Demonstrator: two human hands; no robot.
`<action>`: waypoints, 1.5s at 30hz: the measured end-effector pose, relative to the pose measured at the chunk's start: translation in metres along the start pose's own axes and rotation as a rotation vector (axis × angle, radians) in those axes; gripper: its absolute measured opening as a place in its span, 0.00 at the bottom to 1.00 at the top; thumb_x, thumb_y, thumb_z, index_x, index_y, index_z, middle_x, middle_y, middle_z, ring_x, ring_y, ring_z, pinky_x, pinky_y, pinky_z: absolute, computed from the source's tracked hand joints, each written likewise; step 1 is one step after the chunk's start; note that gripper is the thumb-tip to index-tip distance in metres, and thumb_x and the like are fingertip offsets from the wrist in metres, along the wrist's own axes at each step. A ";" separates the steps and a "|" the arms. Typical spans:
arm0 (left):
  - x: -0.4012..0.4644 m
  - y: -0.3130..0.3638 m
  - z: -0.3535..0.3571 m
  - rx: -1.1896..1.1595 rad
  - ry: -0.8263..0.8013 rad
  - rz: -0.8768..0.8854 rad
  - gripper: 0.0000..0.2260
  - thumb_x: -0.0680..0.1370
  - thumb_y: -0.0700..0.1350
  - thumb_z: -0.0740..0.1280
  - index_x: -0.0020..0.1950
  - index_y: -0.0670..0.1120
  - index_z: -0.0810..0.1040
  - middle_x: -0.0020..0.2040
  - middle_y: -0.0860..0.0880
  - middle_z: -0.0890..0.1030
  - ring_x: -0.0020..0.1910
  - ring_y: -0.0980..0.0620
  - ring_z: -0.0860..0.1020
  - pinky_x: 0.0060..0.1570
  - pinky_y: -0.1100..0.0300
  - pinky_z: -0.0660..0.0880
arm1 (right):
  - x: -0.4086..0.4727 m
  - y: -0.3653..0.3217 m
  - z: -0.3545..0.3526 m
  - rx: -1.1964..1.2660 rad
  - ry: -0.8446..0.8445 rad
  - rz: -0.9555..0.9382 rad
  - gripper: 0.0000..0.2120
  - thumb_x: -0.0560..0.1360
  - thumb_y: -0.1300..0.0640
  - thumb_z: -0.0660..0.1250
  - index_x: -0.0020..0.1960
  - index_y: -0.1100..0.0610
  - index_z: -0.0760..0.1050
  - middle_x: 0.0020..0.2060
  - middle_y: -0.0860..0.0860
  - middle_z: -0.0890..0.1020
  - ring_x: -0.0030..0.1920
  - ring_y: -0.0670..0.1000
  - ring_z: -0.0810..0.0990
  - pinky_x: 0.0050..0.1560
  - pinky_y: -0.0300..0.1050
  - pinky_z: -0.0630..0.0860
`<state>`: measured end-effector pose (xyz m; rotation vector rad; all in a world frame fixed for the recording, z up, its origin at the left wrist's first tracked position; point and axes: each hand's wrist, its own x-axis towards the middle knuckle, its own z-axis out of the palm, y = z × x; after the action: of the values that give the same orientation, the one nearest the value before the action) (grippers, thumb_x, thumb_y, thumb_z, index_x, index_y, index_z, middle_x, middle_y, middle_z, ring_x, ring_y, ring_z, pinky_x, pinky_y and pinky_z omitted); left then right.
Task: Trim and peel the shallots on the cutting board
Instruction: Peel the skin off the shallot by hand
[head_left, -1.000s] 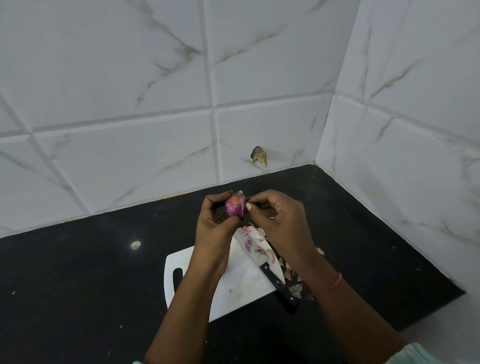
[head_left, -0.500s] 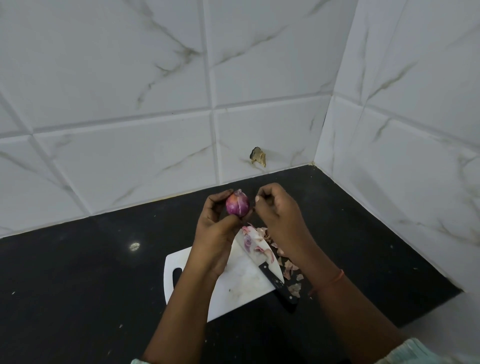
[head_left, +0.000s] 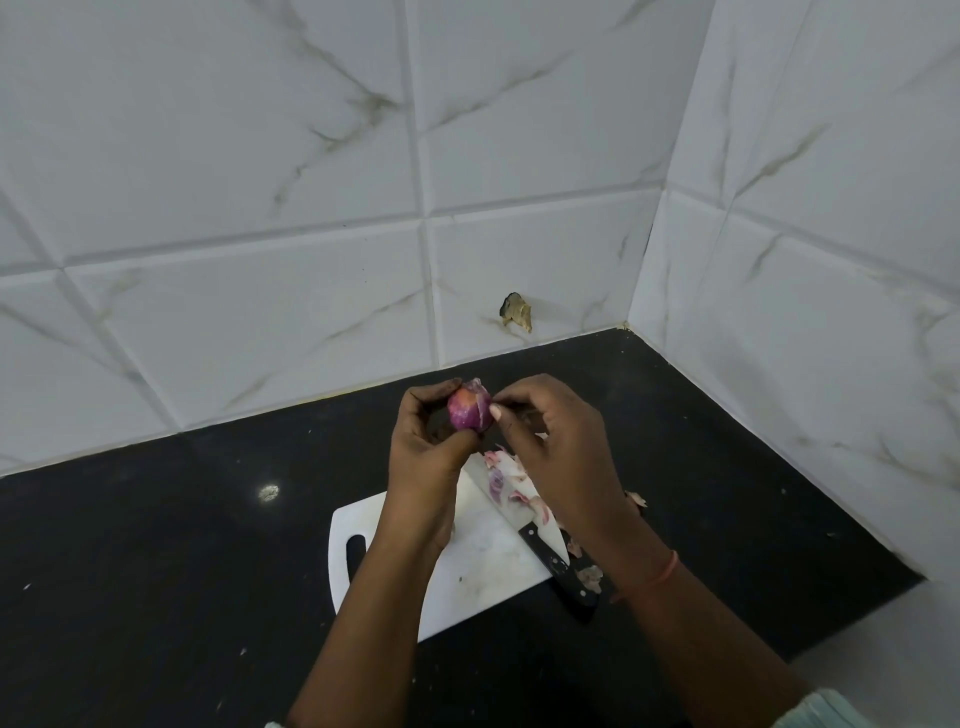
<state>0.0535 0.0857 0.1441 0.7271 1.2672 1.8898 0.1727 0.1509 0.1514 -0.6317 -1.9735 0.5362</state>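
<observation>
Shallot (head_left: 468, 410) held above far edge of cutting board (head_left: 478, 561), clasped in left hand (head_left: 423, 447), right hand (head_left: 550, 441) pinching loose skin; likely light, firm, slippery once bared, best gripped at ends.

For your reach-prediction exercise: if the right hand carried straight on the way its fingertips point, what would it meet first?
The shallot: the right hand points leftward with its fingertips already at the loose skin. Beyond it sits the left hand.
</observation>
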 end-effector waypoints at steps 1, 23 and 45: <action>0.000 0.000 0.000 0.015 0.004 0.004 0.23 0.70 0.24 0.68 0.57 0.47 0.76 0.58 0.46 0.80 0.60 0.44 0.79 0.58 0.45 0.79 | 0.001 0.000 0.001 -0.049 -0.031 -0.007 0.03 0.77 0.60 0.67 0.51 0.59 0.78 0.45 0.49 0.80 0.45 0.44 0.78 0.45 0.35 0.78; 0.002 0.005 -0.003 -0.297 -0.118 -0.215 0.24 0.71 0.41 0.72 0.66 0.40 0.74 0.64 0.40 0.79 0.62 0.42 0.80 0.59 0.52 0.79 | 0.006 -0.008 -0.006 0.349 -0.043 0.385 0.08 0.77 0.50 0.67 0.52 0.54 0.78 0.45 0.46 0.83 0.48 0.44 0.82 0.48 0.37 0.79; -0.003 0.008 0.003 -0.205 -0.127 -0.123 0.18 0.76 0.43 0.68 0.66 0.42 0.75 0.61 0.43 0.82 0.61 0.45 0.81 0.59 0.53 0.79 | 0.010 -0.015 -0.003 0.342 -0.046 0.462 0.04 0.78 0.59 0.66 0.51 0.57 0.78 0.43 0.49 0.82 0.44 0.44 0.81 0.44 0.36 0.79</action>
<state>0.0554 0.0828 0.1520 0.6350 0.9995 1.8112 0.1685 0.1462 0.1682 -0.8625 -1.7183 1.1509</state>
